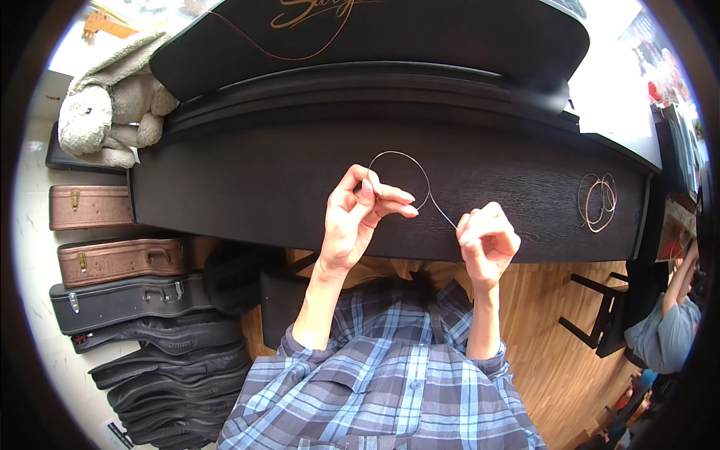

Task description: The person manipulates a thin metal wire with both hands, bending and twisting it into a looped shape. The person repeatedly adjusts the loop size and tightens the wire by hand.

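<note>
Above the black piano lid (247, 180), a thin metal string (430, 187) is bent into a loop between my two hands. My left hand (356, 217) pinches it between thumb and index finger, the other fingers held out to the right beside the loop. From the loop the string runs down to my right hand (489, 236), whose closed fingertips grip it. On the lid at the right lies a small coil of copper-coloured and silvery strings (613, 201), apart from my hands.
Another copper-coloured string (289, 58) curves across the upright music desk (427, 37). A grey plush rabbit (86, 120) sits at the far left. Several instrument cases (120, 259) stand along the left. At right are a dark stand (600, 311) and another person's blue sleeve (664, 337).
</note>
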Demonstrator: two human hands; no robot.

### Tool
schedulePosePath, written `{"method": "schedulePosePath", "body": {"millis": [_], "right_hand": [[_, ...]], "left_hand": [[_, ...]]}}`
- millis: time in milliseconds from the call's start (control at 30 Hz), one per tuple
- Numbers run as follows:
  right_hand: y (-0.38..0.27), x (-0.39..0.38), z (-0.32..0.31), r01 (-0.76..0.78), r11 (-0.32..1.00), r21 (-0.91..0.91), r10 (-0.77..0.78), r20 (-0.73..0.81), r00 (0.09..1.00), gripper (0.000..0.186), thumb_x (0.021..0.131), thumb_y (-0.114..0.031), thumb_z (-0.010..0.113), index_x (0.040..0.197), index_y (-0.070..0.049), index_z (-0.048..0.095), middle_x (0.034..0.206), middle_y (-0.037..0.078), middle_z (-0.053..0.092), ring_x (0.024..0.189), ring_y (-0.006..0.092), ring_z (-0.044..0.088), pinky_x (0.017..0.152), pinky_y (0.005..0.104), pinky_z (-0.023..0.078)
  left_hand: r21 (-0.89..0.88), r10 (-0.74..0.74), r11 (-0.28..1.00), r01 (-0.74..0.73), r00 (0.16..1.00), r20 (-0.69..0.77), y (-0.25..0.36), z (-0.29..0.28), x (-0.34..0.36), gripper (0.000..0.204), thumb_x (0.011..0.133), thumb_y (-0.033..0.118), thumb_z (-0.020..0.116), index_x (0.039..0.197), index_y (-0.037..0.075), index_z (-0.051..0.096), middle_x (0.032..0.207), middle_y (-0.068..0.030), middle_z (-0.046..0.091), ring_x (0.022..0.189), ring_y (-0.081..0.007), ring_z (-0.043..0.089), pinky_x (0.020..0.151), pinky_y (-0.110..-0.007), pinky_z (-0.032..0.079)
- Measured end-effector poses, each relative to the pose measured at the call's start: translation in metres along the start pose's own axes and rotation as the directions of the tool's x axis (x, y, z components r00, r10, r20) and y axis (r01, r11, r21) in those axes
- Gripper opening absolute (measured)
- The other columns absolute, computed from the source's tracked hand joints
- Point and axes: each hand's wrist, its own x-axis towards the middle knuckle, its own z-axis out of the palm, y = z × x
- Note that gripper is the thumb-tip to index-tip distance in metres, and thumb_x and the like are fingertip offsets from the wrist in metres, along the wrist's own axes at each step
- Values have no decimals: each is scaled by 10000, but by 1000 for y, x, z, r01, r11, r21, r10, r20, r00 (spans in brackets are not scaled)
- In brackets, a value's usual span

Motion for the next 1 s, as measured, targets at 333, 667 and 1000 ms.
{"method": "schedulePosePath", "body": {"millis": [333,667,1000], "right_hand": [[-11,10,30,-128,807,-577,174,26,984,138,807,-6,828,912,-53,752,792,35,661,600,96,627,549,246,504],[-9,8,36,-223,837,-499,241,-28,970,136,835,44,781,931,-36,727,811,52,671,652,126,686,576,247,545],[-6,11,37,-130,869,-477,174,49,984,133,844,113,727,906,2,689,834,76,682,729,168,731,654,258,573]], "left_hand": [[-89,-4,996,-6,994,-107,3,-2,-2,206,1087,247,453,1016,55,478,1165,-274,686,1044,-344,729,922,-422,632],[-108,-43,994,32,994,-98,3,-4,-2,208,1095,244,449,1008,58,482,1157,-268,689,1030,-333,735,898,-411,641],[-108,-29,994,16,993,-116,5,3,0,204,1106,194,425,990,44,502,1195,-234,665,1119,-318,695,949,-446,622]]}}
